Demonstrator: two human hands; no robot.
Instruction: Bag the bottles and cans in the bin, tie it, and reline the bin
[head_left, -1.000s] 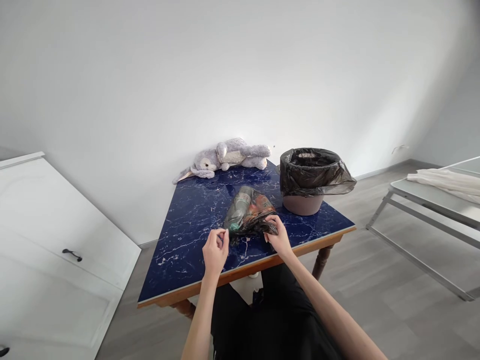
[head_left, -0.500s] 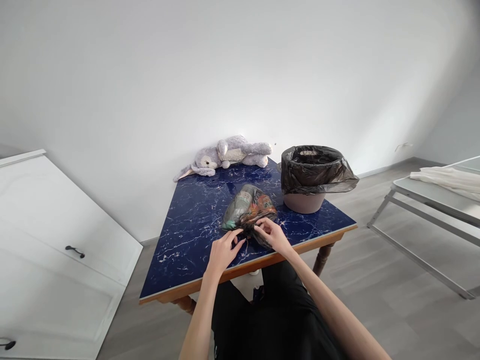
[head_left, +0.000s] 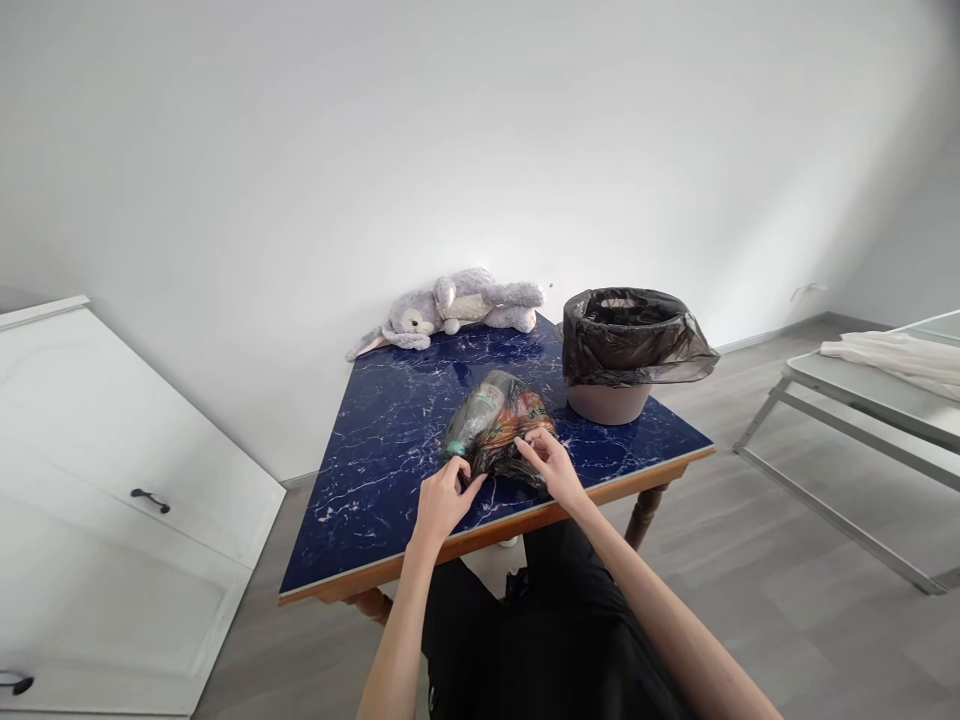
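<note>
Dark plastic bag (head_left: 506, 425) was handled on blue desk (head_left: 375, 500)

Near the front edge, the bag's gathered end was touched by the left hand (head_left: 444, 500) and right hand (head_left: 553, 470), fingers narrowly curled; whether it was gripped could not be told. Through the plastic, a green-capped bottle (head_left: 480, 408) was seen. A lined bin (head_left: 609, 402) was placed at right, a plush rabbit (head_left: 471, 304) laid behind.

The tabletop (head_left: 371, 450) shone, smooth and marbled.
From where I stood, the filled bag (head_left: 501, 452) looked thin, crinkled plastic, the toy rabbit (head_left: 471, 307) matt, fuzzy plush.
</note>
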